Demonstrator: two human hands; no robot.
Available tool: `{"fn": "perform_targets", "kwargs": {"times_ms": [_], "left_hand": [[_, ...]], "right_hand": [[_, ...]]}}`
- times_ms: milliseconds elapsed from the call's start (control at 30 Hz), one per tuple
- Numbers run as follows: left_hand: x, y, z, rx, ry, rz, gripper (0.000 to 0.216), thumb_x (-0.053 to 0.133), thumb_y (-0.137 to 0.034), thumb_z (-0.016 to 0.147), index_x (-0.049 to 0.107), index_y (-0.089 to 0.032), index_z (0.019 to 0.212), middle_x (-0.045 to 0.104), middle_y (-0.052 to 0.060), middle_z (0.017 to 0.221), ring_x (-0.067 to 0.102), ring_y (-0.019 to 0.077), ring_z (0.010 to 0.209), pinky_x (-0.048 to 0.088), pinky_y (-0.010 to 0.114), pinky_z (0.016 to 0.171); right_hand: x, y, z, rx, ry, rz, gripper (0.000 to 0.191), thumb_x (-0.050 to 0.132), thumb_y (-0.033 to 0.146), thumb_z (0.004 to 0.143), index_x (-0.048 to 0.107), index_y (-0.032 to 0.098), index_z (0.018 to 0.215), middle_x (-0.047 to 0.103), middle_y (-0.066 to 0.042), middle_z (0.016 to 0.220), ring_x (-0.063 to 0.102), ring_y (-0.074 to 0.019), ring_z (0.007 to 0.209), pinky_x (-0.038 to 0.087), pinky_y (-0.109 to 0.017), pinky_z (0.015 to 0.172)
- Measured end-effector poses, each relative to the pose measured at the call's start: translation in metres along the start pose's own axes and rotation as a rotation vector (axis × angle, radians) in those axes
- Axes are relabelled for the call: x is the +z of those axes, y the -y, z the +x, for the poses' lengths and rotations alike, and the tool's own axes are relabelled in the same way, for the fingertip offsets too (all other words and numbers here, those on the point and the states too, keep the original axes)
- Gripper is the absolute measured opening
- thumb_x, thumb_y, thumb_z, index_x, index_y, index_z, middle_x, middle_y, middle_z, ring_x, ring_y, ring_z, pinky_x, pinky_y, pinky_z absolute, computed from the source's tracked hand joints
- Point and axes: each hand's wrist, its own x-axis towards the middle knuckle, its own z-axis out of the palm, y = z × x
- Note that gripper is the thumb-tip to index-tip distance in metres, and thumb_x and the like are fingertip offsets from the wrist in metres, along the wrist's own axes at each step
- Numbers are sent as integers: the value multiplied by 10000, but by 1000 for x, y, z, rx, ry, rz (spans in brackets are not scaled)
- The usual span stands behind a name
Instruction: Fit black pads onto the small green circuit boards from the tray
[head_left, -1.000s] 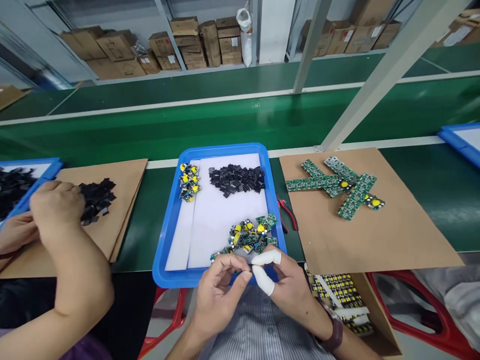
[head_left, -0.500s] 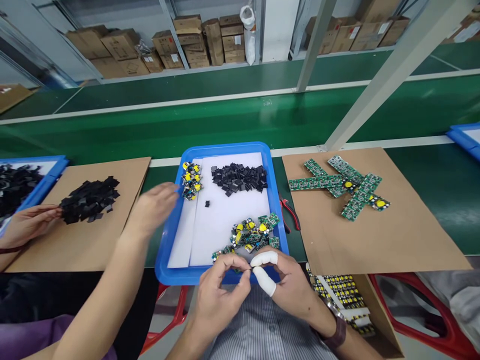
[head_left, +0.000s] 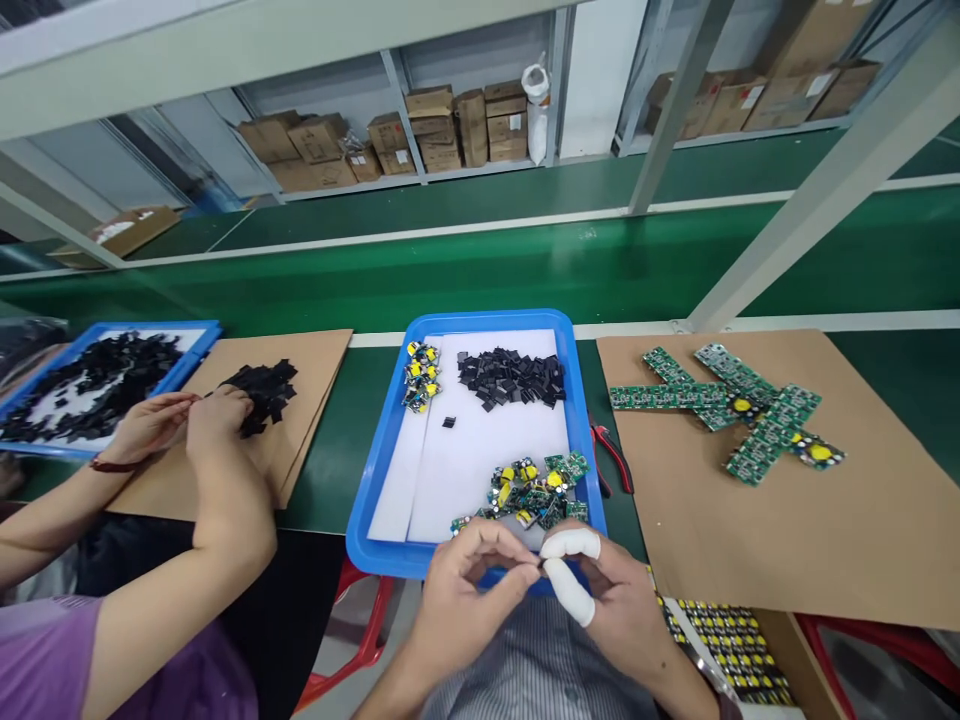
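Observation:
My left hand [head_left: 469,590] and my right hand [head_left: 607,595] meet at the near rim of a blue tray [head_left: 382,440]. Both pinch a tiny dark part [head_left: 539,564] between their fingertips. White finger cots cover my right thumb and forefinger. Just beyond my fingers lies a heap of small green circuit boards with yellow parts [head_left: 534,489]. Farther back in the tray are a pile of black square parts [head_left: 512,376], a small cluster of boards [head_left: 420,374] and one loose black part [head_left: 448,422].
A co-worker's hands [head_left: 191,420] work at black parts [head_left: 264,390] on brown cardboard, beside a second blue tray [head_left: 97,375]. Red-handled cutters [head_left: 615,458] lie right of my tray. Long green board strips [head_left: 731,405] rest on cardboard [head_left: 787,520]. A box of boards [head_left: 731,655] sits below.
The co-worker's arm reached to my tray, left one black part on its white liner, then drew back to the cardboard. My view has shifted. My hands stay pinched together.

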Motion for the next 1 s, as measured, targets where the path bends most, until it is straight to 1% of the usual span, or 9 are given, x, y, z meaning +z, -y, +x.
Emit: {"fn": "perform_targets", "kwargs": {"times_ms": [33, 100, 267, 400, 567, 700, 767, 900, 1000], "left_hand": [[-3, -1, 2, -84, 40, -86, 93, 769, -166, 849, 686, -187, 887, 758, 41, 841, 721, 165, 770, 579, 262, 717], [-8, -1, 6, -176, 69, -212, 140, 818, -202, 812, 693, -171, 867, 767, 53, 841, 716, 166, 767, 574, 263, 718], [-5, 2, 7, -220, 2, -216, 151, 850, -228, 770, 723, -158, 812, 776, 62, 808, 718, 173, 749, 577, 265, 709], [-3, -2, 4, -188, -56, -129, 139, 839, -241, 781, 730, -158, 807, 757, 52, 804, 721, 174, 753, 597, 270, 718], [-6, -2, 1, -100, -12, -71, 160, 805, -216, 821, 727, -182, 956, 771, 50, 891, 738, 175, 814, 620, 274, 773], [-3, 5, -2, 19, -96, -3, 180, 758, -162, 856, 722, -222, 1022, 781, 21, 917, 756, 161, 822, 627, 258, 799], [-2, 8, -2, 30, -129, 23, 138, 729, -175, 887, 731, -225, 1016, 792, 24, 907, 765, 169, 815, 631, 264, 789], [-4, 10, -2, 44, -117, 56, 114, 710, -211, 915, 751, -215, 1021, 802, 46, 928, 772, 202, 848, 629, 298, 804], [-5, 9, -2, 97, -84, 94, 121, 690, -203, 927, 768, -220, 1019, 794, 54, 959, 759, 204, 884, 616, 303, 819]], "right_hand": [[-2, 0, 0, 8, 21, 13, 152, 643, 127, 922, 703, 255, 979, 699, -15, 882, 684, -170, 798, 565, -264, 725], [-4, 0, 1, 7, 47, 10, 144, 674, 147, 920, 744, 256, 984, 711, -27, 900, 683, -179, 804, 558, -273, 723], [-1, -2, -2, -15, -20, -36, 169, 697, 165, 914, 791, 270, 1007, 697, -15, 823, 659, -166, 720, 532, -255, 639], [8, -6, -6, 23, -80, -16, 156, 690, 191, 915, 798, 254, 1008, 684, -15, 784, 662, -162, 680, 555, -253, 609], [16, -11, -7, 205, -127, 167, 136, 739, 275, 893, 801, 242, 1009, 754, -44, 858, 744, -189, 732, 643, -298, 685], [18, -9, -4, 308, -165, 282, 207, 773, 372, 870, 796, 218, 1007, 796, -64, 839, 769, -206, 678, 672, -331, 682], [18, -7, -3, 322, -152, 290, 235, 775, 389, 869, 792, 215, 1026, 801, -66, 824, 770, -207, 655, 679, -348, 693], [16, -2, -1, 304, -151, 298, 223, 785, 404, 857, 791, 222, 987, 799, -61, 854, 765, -196, 647, 680, -338, 682], [14, 1, 0, 301, -132, 301, 204, 800, 401, 845, 790, 225, 946, 769, -33, 754, 742, -182, 611, 665, -298, 629]]}}
